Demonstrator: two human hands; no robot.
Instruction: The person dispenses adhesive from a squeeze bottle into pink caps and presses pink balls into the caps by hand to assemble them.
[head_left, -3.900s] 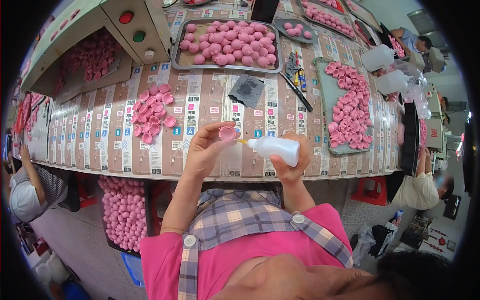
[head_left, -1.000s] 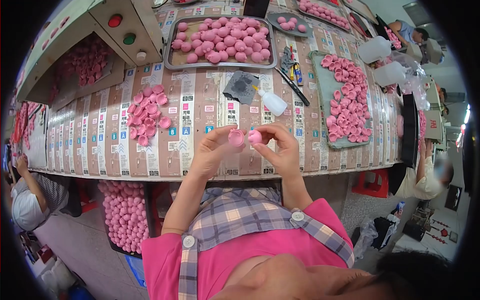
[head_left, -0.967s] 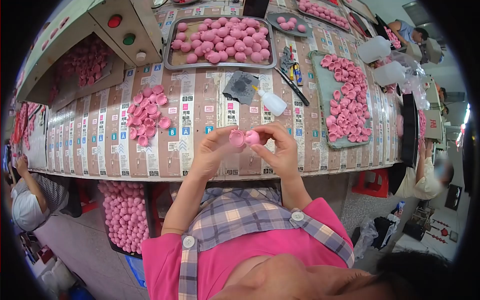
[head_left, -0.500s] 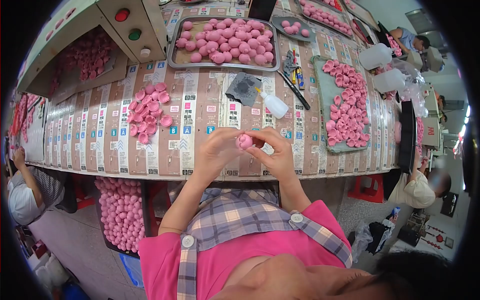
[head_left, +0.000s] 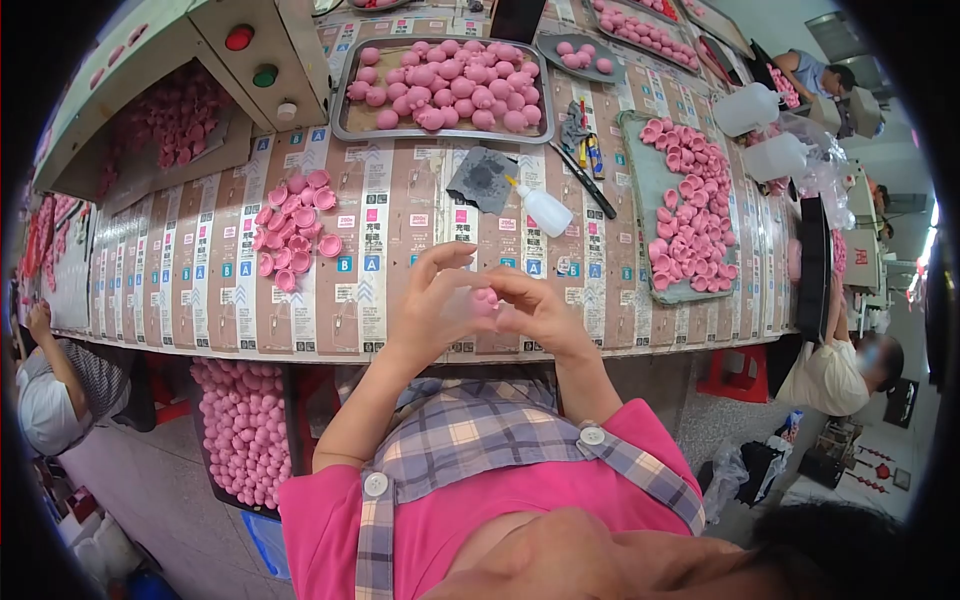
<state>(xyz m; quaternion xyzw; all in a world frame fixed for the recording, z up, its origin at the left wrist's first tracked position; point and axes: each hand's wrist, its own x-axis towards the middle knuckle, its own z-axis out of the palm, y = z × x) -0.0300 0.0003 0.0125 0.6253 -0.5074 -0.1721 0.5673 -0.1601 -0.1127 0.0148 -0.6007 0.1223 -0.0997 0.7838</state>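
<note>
A small round pink plastic piece (head_left: pixel 485 300) is in front of me, over the near edge of the table. My right hand (head_left: pixel 541 312) pinches it between thumb and fingers. My left hand (head_left: pixel 428 312) is close against its left side, with one finger raised and curved. The other left fingers are smeared by motion, so their grip is unclear. Beyond my hands lie a white squeeze bottle (head_left: pixel 547 214) with a yellow tip and a dark stained cloth (head_left: pixel 482 180). To the left is a loose pile of pink cup-shaped shells (head_left: pixel 296 228).
A metal tray (head_left: pixel 440 135) of pink balls stands at the back. On the right, a green tray (head_left: pixel 632 200) holds pink shells; a black pen (head_left: pixel 583 182) lies nearer. A machine (head_left: pixel 262 55) occupies the left. Below the table is a crate of pink balls (head_left: pixel 243 430). Other people sit at both sides.
My left hand's upper finger has lifted off the pink piece, and its other fingers are blurred. The right hand has turned slightly and covers more of the piece. The view has shifted slightly.
</note>
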